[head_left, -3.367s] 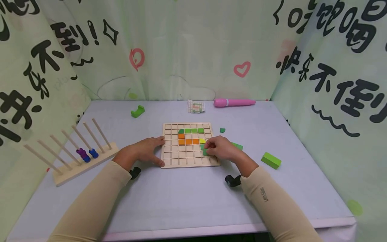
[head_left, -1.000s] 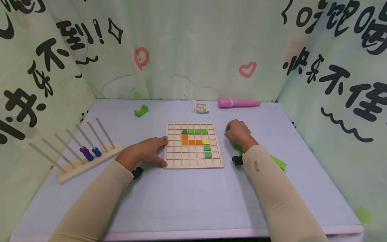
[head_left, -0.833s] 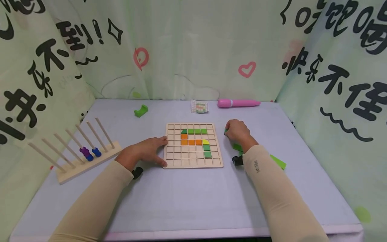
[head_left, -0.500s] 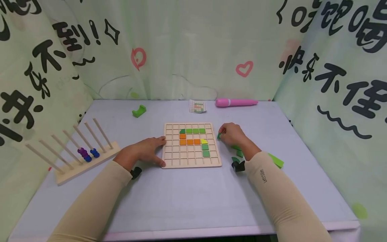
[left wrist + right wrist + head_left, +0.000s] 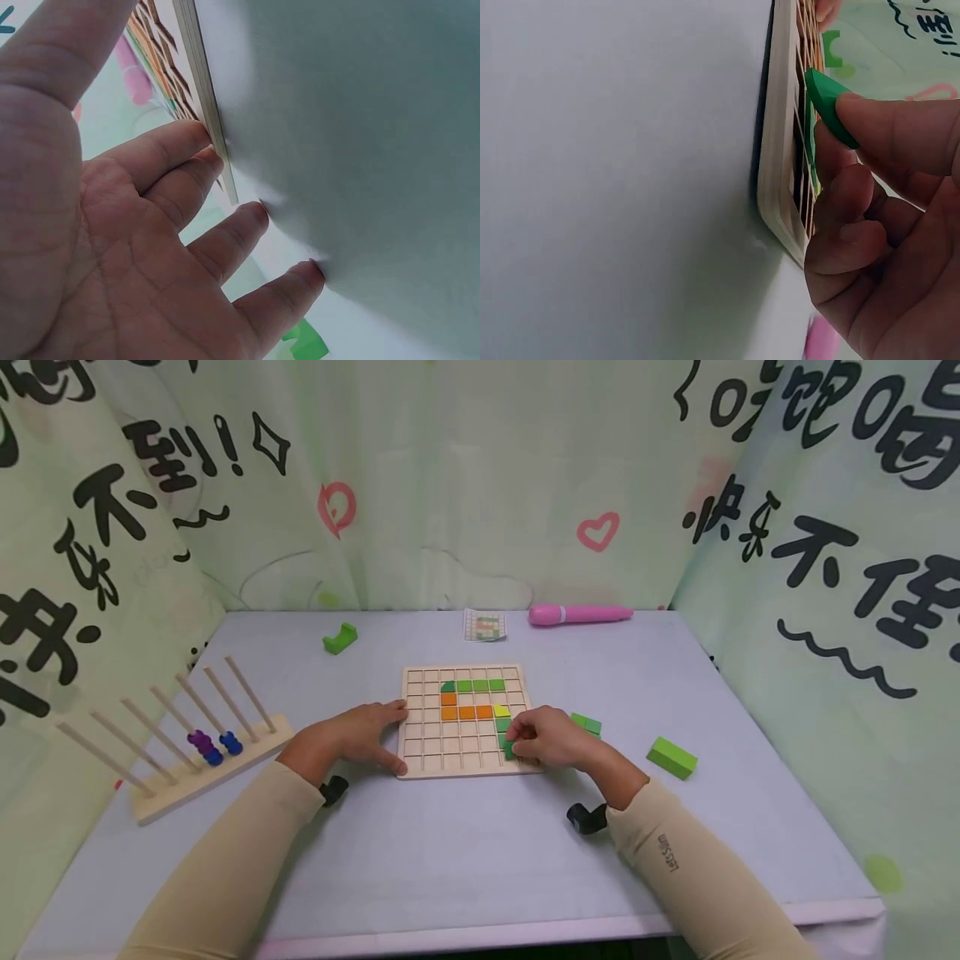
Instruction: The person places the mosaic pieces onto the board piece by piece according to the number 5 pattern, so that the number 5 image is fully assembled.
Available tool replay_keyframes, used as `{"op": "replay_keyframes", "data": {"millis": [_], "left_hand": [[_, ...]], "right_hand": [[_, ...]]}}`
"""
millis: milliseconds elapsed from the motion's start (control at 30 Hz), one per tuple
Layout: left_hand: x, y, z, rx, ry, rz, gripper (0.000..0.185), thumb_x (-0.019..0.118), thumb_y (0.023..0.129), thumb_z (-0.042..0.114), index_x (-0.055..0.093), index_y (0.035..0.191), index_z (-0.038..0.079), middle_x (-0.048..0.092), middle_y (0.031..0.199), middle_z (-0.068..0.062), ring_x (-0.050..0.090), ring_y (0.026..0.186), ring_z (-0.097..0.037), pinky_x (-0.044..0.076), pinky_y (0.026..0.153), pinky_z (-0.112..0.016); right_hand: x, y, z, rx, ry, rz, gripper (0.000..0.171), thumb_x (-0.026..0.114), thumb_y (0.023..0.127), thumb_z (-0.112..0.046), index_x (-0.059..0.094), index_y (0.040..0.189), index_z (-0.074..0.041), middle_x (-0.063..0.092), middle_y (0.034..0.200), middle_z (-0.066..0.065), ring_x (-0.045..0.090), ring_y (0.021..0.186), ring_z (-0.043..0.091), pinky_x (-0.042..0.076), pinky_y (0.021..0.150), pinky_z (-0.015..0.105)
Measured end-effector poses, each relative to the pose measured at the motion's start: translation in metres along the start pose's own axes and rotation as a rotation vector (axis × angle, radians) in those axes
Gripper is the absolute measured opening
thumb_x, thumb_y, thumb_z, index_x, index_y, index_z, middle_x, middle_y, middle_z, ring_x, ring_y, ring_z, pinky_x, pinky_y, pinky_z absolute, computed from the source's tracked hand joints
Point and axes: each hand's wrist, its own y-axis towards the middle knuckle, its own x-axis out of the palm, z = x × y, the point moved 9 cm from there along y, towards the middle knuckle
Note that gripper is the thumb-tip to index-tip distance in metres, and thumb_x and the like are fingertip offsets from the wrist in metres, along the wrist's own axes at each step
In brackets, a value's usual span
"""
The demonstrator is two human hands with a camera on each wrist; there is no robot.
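At the near right corner of the pale wooden grid board (image 5: 465, 720), the right hand (image 5: 551, 739) pinches a small dark green quarter-round tile (image 5: 826, 105) between thumb and forefinger, the other fingers curled beneath. From the head camera only a sliver of that tile shows at the fingertips, over the board's lower right cells, and the hand hides the cells under it; whether the tile already touches the board is hard to say, though the right wrist view seems to show it just above the grid. Left of the board, the left hand (image 5: 352, 739) lies with fingers straight and spread, their tips (image 5: 202, 154) pressed against the board's left edge, the palm resting on the grey table (image 5: 465, 852). On the board sit a row of green square tiles (image 5: 480, 686), orange square tiles (image 5: 467, 712) and a yellow tile (image 5: 502, 711), the green column below partly covered by the right hand. Just right of that hand lie flat green tiles (image 5: 586, 723), farther right a light green rectangular block (image 5: 672, 757). Toward the back are a small pattern card (image 5: 485, 625), a pink pen-shaped toy (image 5: 579, 614) and a green arched block (image 5: 340, 637); at far left stands a wooden peg rack with blue and purple beads (image 5: 176, 735).
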Motion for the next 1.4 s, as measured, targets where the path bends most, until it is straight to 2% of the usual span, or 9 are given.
{"op": "replay_keyframes", "data": {"millis": [167, 367, 733, 967, 1167, 1400], "left_hand": [[-0.002, 0.001, 0.000, 0.005, 0.004, 0.009, 0.104, 0.087, 0.082, 0.048, 0.035, 0.162, 0.006, 0.023, 0.173, -0.012, 0.025, 0.157, -0.039, 0.026, 0.127, -0.054], [0.000, 0.002, -0.001, -0.013, -0.012, -0.004, 0.107, 0.088, 0.081, 0.049, 0.033, 0.163, 0.008, 0.021, 0.174, -0.010, 0.023, 0.158, -0.038, 0.025, 0.127, -0.054], [-0.001, 0.001, 0.001, -0.022, -0.017, 0.005, 0.106, 0.088, 0.081, 0.047, 0.033, 0.163, 0.008, 0.021, 0.174, -0.010, 0.023, 0.158, -0.038, 0.025, 0.127, -0.053], [-0.001, 0.001, 0.001, -0.011, -0.018, 0.005, 0.106, 0.088, 0.081, 0.047, 0.033, 0.163, 0.007, 0.022, 0.173, -0.010, 0.023, 0.158, -0.038, 0.025, 0.127, -0.053], [0.001, 0.001, 0.001, -0.003, -0.027, 0.004, 0.105, 0.088, 0.081, 0.047, 0.034, 0.162, 0.007, 0.022, 0.173, -0.012, 0.024, 0.158, -0.039, 0.025, 0.127, -0.054], [0.002, 0.000, -0.001, -0.007, -0.026, 0.000, 0.106, 0.088, 0.081, 0.046, 0.033, 0.162, 0.006, 0.021, 0.173, -0.013, 0.023, 0.158, -0.039, 0.025, 0.127, -0.053]], "right_hand": [[0.004, -0.001, -0.004, -0.014, -0.027, 0.027, 0.004, 0.070, 0.096, -0.011, 0.072, 0.099, -0.011, 0.066, 0.084, 0.000, 0.056, 0.081, 0.017, 0.045, 0.071, 0.029], [0.010, -0.004, -0.005, 0.017, -0.051, 0.040, 0.005, 0.071, 0.096, -0.012, 0.073, 0.100, -0.012, 0.067, 0.087, -0.001, 0.057, 0.083, 0.017, 0.047, 0.073, 0.029], [0.013, -0.006, -0.013, -0.026, -0.184, 0.125, 0.011, 0.072, 0.094, -0.009, 0.076, 0.101, -0.016, 0.071, 0.093, -0.001, 0.058, 0.089, 0.017, 0.049, 0.081, 0.034], [0.012, -0.007, -0.014, 0.017, -0.199, 0.138, 0.013, 0.075, 0.093, -0.012, 0.073, 0.105, -0.015, 0.064, 0.085, 0.000, 0.055, 0.080, 0.018, 0.045, 0.071, 0.030], [0.000, -0.009, -0.004, 0.041, -0.138, 0.163, 0.018, 0.075, 0.093, -0.017, 0.071, 0.110, -0.012, 0.064, 0.091, 0.002, 0.056, 0.083, 0.019, 0.046, 0.070, 0.030], [-0.031, -0.016, 0.030, 0.129, -0.089, 0.229, 0.026, 0.069, 0.098, -0.021, 0.069, 0.120, -0.008, 0.066, 0.106, 0.008, 0.059, 0.092, 0.023, 0.050, 0.073, 0.031]]}}
